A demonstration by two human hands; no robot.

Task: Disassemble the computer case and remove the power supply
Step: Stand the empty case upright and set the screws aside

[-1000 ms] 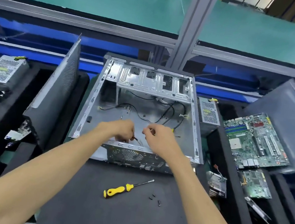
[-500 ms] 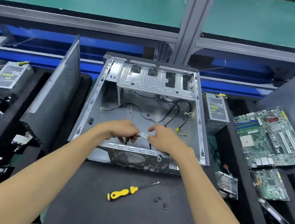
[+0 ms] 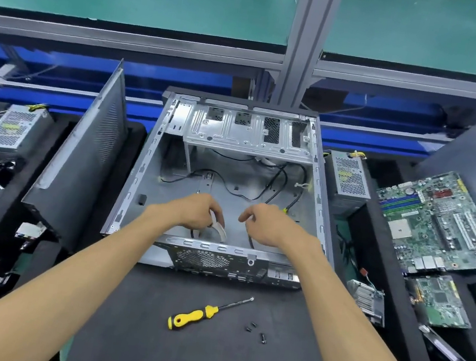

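The open grey computer case [image 3: 140,172] lies flat on the black foam mat, with only loose black cables [image 3: 276,182] left inside. Both hands reach into its near end. My left hand [image 3: 199,210] grips a white strip-like connector piece [image 3: 219,228] with a black cable below it. My right hand [image 3: 269,223] is curled close to it on the right, holding a black cable that runs down from the fist. A silver power supply [image 3: 350,177] sits outside the case in the foam slot to the right. Another power supply [image 3: 13,130] sits at far left.
A yellow-handled screwdriver [image 3: 196,316] and three black screws [image 3: 255,331] lie on the mat in front of the case. The removed side panel [image 3: 80,164] leans at the left. A green motherboard [image 3: 439,221], smaller boards [image 3: 439,303] and a heatsink [image 3: 365,297] fill the slots at the right.
My hands have drawn slightly apart, and the white connector piece now shows below my left hand. The view has shifted a little.
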